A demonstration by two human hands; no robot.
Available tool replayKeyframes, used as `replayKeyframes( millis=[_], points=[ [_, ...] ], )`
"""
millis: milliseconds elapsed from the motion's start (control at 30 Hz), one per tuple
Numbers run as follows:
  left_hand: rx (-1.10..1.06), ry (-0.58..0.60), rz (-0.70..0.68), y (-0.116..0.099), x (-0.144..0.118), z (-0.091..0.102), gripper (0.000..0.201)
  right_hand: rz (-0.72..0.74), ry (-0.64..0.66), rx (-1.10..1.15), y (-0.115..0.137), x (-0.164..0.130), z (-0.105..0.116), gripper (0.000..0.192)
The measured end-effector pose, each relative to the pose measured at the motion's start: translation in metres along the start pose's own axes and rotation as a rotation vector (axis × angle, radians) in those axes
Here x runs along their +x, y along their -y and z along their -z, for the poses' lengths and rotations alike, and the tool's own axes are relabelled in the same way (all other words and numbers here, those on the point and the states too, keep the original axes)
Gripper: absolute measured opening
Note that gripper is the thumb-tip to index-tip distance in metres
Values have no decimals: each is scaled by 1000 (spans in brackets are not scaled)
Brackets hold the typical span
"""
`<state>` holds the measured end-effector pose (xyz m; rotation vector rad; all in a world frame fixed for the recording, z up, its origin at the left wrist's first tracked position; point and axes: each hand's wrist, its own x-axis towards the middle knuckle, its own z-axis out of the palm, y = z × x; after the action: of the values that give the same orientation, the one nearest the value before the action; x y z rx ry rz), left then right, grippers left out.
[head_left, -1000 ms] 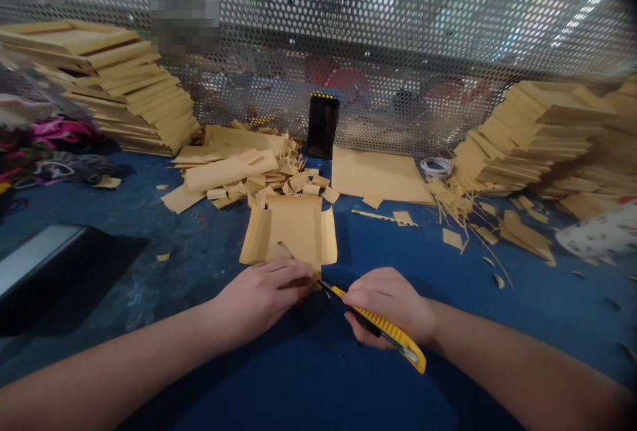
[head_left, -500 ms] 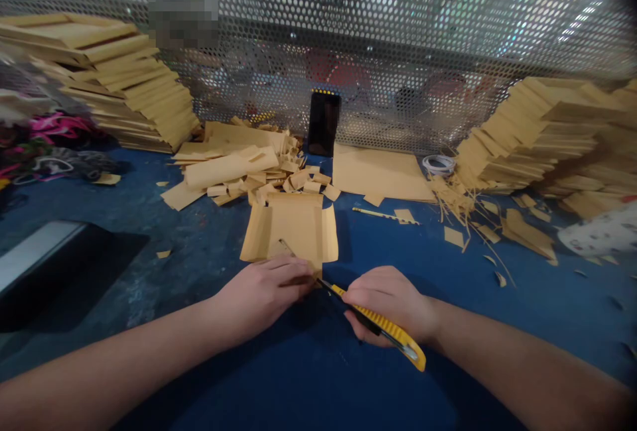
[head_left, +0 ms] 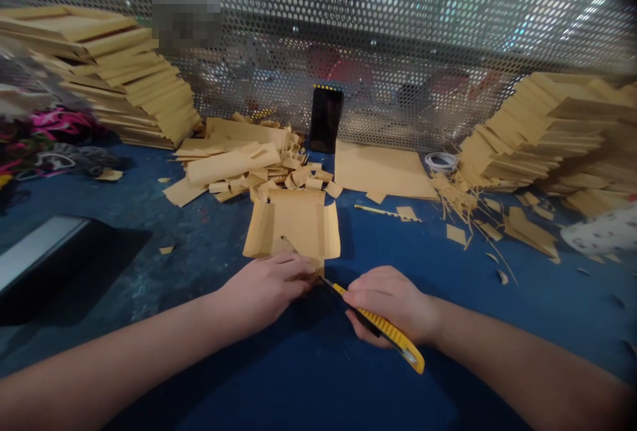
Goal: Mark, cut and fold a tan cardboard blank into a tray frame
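A folded sheet of yellow-brown card (head_left: 298,219) with raised side flaps lies on the blue table in front of me. My left hand (head_left: 271,288) presses on its near part, fingers together and bent. From beneath those fingers sticks the end of a thin metal strip, which looks like a steel ruler (head_left: 287,243); most of it is hidden. In my right hand (head_left: 388,305) is a yellow utility knife (head_left: 391,333), held slantwise with its blade towards the left. The blade tip is at the card's near right corner, close to my left fingertips.
Card scraps (head_left: 233,166) are heaped behind the sheet. Tall stacks of folded card stand at left (head_left: 134,86) and right (head_left: 537,126). A phone (head_left: 326,119) leans on the perforated metal screen (head_left: 388,99). A pencil (head_left: 381,212), tape roll (head_left: 441,162) and dark box (head_left: 44,265) lie around.
The whole view has shifted very slightly. Both hands, the knife and the card keep nearly the same places; the blade tip remains by the card's near corner.
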<state>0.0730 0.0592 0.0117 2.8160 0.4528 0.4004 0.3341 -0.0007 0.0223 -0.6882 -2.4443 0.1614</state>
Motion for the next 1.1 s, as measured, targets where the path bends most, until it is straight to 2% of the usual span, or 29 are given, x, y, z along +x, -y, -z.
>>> replayKeyframes(
  millis=[300, 433, 567, 633, 733, 800, 867, 967, 1100],
  points=[
    [3, -6, -11, -2, 0, 2, 27, 26, 56, 41, 5, -11, 7, 12],
    [-1, -5, -3, -2, -2, 1, 22, -6, -78, 74, 6, -10, 5, 19],
    [41, 6, -19, -1, -3, 1, 23, -142, -184, 113, 4, -7, 5, 22],
    [81, -11, -44, -1, -3, 3, 25, -172, -171, 71, 3, -5, 9, 21],
    [106, -68, -56, -3, -5, 4, 26, -93, -67, -141, 4, -1, 22, 19],
    [91, -88, -43, -4, -7, 3, 26, -76, 5, -287, 10, 4, 32, 18],
    [56, -66, -16, -5, -10, 2, 29, -143, 12, -343, 20, 9, 41, 18],
    [-10, -9, 23, -3, -13, 0, 33, -268, -51, -336, 42, 17, 45, 18],
    [-23, 39, 71, -2, -14, -1, 46, -420, -87, -266, 67, 28, 37, 12]
  ],
)
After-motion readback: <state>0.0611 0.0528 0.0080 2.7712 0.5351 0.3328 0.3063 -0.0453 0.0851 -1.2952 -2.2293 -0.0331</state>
